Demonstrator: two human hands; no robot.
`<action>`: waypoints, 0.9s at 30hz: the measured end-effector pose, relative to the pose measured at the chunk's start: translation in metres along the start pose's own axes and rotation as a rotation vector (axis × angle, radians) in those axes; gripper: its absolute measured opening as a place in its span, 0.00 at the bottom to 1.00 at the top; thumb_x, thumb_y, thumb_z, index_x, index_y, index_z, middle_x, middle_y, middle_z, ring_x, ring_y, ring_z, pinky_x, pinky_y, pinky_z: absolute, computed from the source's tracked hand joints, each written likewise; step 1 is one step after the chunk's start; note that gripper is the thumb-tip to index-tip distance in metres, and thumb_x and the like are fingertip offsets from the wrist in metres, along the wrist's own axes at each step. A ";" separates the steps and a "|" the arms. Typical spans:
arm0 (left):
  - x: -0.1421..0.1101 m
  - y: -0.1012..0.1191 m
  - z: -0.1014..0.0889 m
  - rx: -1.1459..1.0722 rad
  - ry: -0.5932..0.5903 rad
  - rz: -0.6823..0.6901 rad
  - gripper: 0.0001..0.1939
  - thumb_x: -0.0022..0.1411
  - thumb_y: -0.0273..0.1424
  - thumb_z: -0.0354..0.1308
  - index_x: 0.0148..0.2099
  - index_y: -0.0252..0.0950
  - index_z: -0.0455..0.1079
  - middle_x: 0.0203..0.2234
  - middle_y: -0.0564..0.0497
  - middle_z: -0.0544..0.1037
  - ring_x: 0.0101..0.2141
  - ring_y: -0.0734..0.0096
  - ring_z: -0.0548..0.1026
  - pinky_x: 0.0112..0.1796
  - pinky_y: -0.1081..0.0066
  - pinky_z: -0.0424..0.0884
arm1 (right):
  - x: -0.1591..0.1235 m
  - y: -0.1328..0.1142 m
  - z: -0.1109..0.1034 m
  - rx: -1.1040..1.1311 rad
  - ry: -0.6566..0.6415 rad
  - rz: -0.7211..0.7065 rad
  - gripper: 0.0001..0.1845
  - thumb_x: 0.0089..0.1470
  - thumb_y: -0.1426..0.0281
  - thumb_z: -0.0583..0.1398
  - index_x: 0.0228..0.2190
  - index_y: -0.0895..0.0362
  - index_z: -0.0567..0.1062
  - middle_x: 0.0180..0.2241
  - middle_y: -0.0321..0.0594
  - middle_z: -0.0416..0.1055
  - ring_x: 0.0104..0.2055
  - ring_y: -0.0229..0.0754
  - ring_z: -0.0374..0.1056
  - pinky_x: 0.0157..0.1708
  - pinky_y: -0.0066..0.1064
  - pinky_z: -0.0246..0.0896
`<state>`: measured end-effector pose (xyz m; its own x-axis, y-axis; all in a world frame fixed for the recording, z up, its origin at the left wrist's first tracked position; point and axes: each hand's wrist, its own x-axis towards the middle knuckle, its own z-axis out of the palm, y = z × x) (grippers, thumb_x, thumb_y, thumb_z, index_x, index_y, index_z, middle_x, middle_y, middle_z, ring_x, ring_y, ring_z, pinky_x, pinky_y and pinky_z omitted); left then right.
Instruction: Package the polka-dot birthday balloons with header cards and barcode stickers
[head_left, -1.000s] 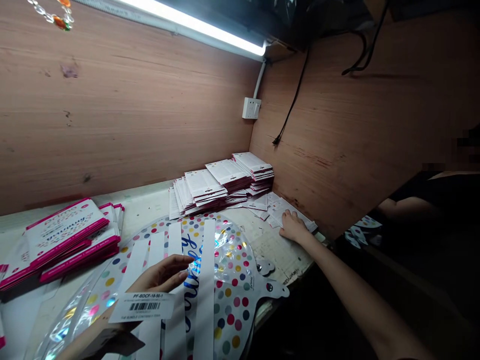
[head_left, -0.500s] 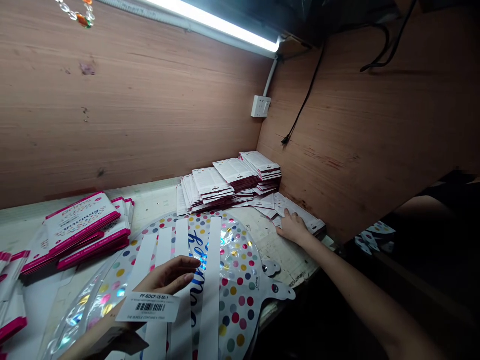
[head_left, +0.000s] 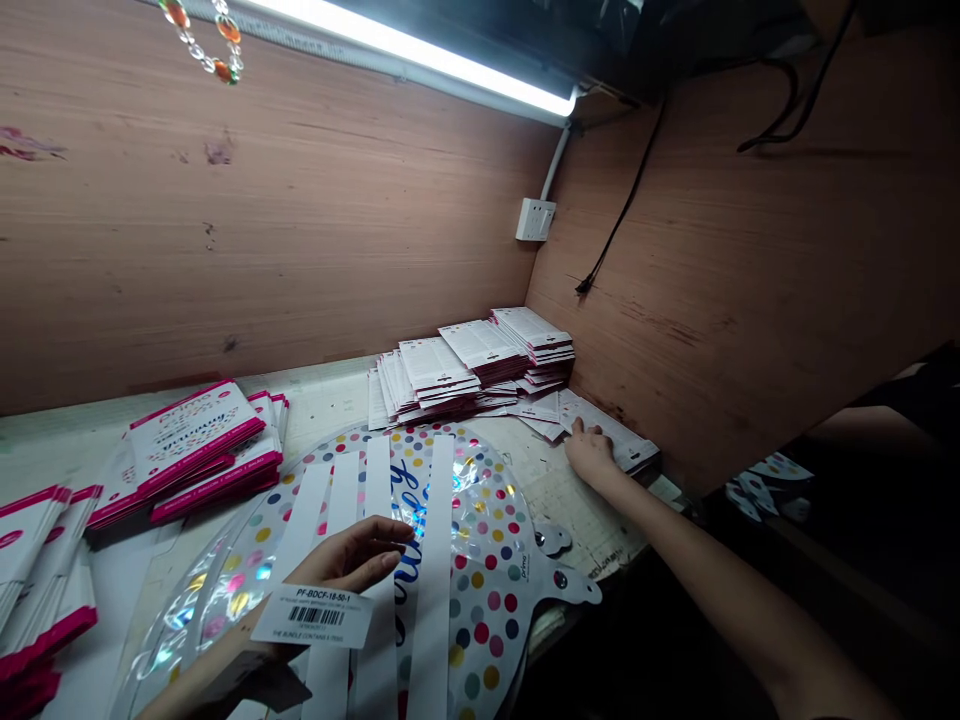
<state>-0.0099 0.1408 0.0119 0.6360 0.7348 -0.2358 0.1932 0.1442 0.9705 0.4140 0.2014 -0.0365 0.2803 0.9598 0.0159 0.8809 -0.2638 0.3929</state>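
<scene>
My left hand [head_left: 364, 555] hovers over a round, clear balloon [head_left: 480, 600] with coloured dots and blue lettering. Its fingers are loosely curled, thumb apart, with nothing visible between them. A white barcode label [head_left: 313, 615] hangs at that wrist. Several white paper strips [head_left: 431, 560] lie across the balloon, which has a tail at the right. Farther back, my right hand [head_left: 592, 455] rests its spread fingertips on a flat white packet [head_left: 611, 430] at the table's right edge. The undersides of those fingers are hidden.
Stacks of white packets with pink edges [head_left: 439, 365] stand against the back wall. More pink-and-white packets [head_left: 195, 440] are piled at the left. A socket [head_left: 536, 219] and a black cable [head_left: 622, 220] are on the walls. Part of another person [head_left: 862, 430] shows at far right.
The view has swung slightly left, so everything appears farther right. My right hand has shifted a little leftward against the packet under it. My left hand keeps its pose over the balloon.
</scene>
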 end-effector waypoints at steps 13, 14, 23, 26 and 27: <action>0.017 -0.006 0.020 -0.030 -0.086 0.120 0.22 0.58 0.47 0.62 0.49 0.40 0.72 0.48 0.45 0.77 0.51 0.58 0.74 0.52 0.60 0.69 | -0.068 0.071 -0.046 -0.043 0.249 -0.171 0.15 0.52 0.86 0.52 0.30 0.69 0.79 0.42 0.63 0.75 0.38 0.56 0.74 0.33 0.42 0.68; 0.021 -0.005 0.024 -0.030 -0.107 0.138 0.21 0.59 0.47 0.62 0.49 0.40 0.72 0.48 0.45 0.77 0.51 0.58 0.74 0.53 0.59 0.69 | -0.080 0.087 -0.054 -0.040 0.263 -0.177 0.16 0.52 0.85 0.52 0.29 0.67 0.79 0.42 0.60 0.76 0.37 0.54 0.74 0.33 0.42 0.68; 0.055 0.015 0.074 0.239 0.026 0.343 0.48 0.58 0.44 0.64 0.70 0.44 0.39 0.69 0.41 0.43 0.67 0.47 0.45 0.64 0.48 0.47 | -0.164 0.127 -0.107 0.813 0.546 -0.401 0.08 0.57 0.70 0.58 0.36 0.51 0.77 0.40 0.39 0.77 0.41 0.44 0.75 0.39 0.30 0.72; 0.058 0.014 0.080 0.293 0.065 0.417 0.51 0.56 0.43 0.66 0.70 0.41 0.37 0.69 0.40 0.42 0.68 0.47 0.43 0.65 0.50 0.43 | -0.161 0.085 -0.097 0.964 0.322 -0.615 0.10 0.57 0.75 0.55 0.37 0.52 0.74 0.46 0.41 0.75 0.45 0.41 0.74 0.41 0.27 0.71; 0.058 0.012 0.081 0.285 0.042 0.406 0.48 0.57 0.41 0.64 0.70 0.40 0.40 0.68 0.40 0.47 0.67 0.48 0.47 0.65 0.52 0.47 | -0.159 0.070 -0.092 0.981 0.287 -0.689 0.11 0.56 0.77 0.54 0.39 0.52 0.73 0.48 0.42 0.74 0.46 0.41 0.74 0.42 0.28 0.70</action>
<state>0.0895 0.1315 0.0059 0.6727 0.7211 0.1660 0.1364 -0.3413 0.9300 0.3958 0.0391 0.0726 -0.3408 0.8807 0.3288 0.7596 0.4641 -0.4556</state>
